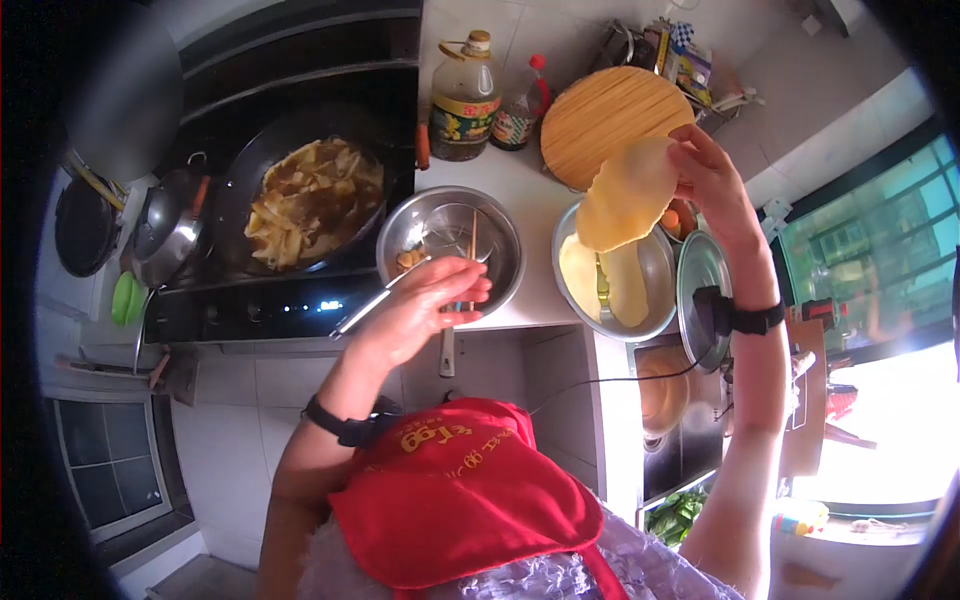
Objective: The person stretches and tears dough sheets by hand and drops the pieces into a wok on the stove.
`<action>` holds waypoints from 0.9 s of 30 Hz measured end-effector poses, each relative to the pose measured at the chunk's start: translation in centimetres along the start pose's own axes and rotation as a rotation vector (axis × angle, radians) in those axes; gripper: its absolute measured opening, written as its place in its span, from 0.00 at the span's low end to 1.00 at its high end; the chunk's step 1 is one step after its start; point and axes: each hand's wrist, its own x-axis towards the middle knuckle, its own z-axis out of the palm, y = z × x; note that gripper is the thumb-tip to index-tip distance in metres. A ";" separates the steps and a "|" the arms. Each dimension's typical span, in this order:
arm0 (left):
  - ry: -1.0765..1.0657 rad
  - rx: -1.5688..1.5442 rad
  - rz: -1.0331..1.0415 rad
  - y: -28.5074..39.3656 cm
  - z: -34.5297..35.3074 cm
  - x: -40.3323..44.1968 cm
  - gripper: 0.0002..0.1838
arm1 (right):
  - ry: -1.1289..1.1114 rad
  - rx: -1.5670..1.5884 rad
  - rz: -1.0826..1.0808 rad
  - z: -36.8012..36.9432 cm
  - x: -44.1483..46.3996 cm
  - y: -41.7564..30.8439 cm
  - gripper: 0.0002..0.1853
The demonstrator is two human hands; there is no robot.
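A flat, oval piece of yellow dough (628, 195) hangs from my right hand (708, 180), pinched at its upper right edge. Below it is a metal bowl (652, 322) with more flat yellow dough pieces (627, 283) inside. My left hand (425, 305) is over the front of another metal bowl (508, 225), palm partly up, fingers apart and holding nothing. That bowl contains chopsticks (473, 232) and some small brown bits (408, 259). To the left, a wok (235, 215) on the stove holds cooked pieces in brown sauce (315, 205).
Behind the bowls stand an oil bottle (464, 100), a red-capped bottle (518, 110) and a round wooden board (600, 110). A metal lid (703, 275) leans right of the dough bowl. A lidded pot (170, 225) is at the far left.
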 end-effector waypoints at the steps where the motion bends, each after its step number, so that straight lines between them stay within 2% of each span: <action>1: -0.034 -0.080 -0.034 -0.5 -0.4 0.4 0.21 | -0.010 0.034 -0.009 1.5 -0.6 -1.8 0.09; 3: -0.058 -0.263 -0.160 -1.8 -2.0 1.5 0.35 | -0.041 0.065 -0.049 4.3 -1.3 -4.8 0.09; 4: -0.095 -0.305 -0.177 -1.9 -2.2 1.6 0.47 | -0.045 0.091 -0.071 6.2 -1.8 -6.2 0.09; 5: -0.081 -0.351 -0.183 -1.8 -2.2 1.6 0.51 | -0.049 0.118 -0.092 7.9 -2.1 -7.4 0.09; 7: -0.019 -0.489 -0.144 -1.3 -2.7 1.1 0.49 | -0.091 0.162 -0.122 11.1 -2.4 -9.1 0.09; 9: -0.235 -0.555 0.080 0.2 -4.5 -0.6 0.40 | -0.065 0.211 -0.129 14.4 -2.8 -10.0 0.09; 11: -0.166 -0.588 0.144 2.0 -6.7 -4.0 0.32 | 0.030 0.271 -0.108 18.1 -3.1 -9.8 0.08; 15: -0.044 -0.435 0.180 5.4 -12.3 -10.6 0.23 | 0.117 0.539 -0.041 24.5 -3.8 -7.1 0.05; 20: 0.074 -0.076 0.223 13.3 -17.3 -17.0 0.24 | 0.191 1.009 -0.019 34.4 -4.6 -0.6 0.05; 22: 0.124 0.111 0.191 16.5 -19.2 -17.8 0.21 | 0.242 1.205 0.065 38.6 -4.7 1.1 0.07; 23: 0.118 0.214 0.163 18.5 -19.5 -18.2 0.20 | 0.233 1.337 0.093 40.3 -4.8 2.6 0.08; 24: 0.116 0.276 0.163 20.1 -19.4 -18.4 0.19 | 0.102 1.443 0.055 41.8 -4.9 4.4 0.12; 25: 0.141 0.340 0.160 21.7 -18.8 -18.7 0.18 | 0.150 1.362 0.139 43.7 -4.9 3.7 0.17; 27: 0.069 0.497 0.127 24.4 -18.7 -18.6 0.17 | 0.022 1.648 0.143 46.3 -4.7 4.2 0.19</action>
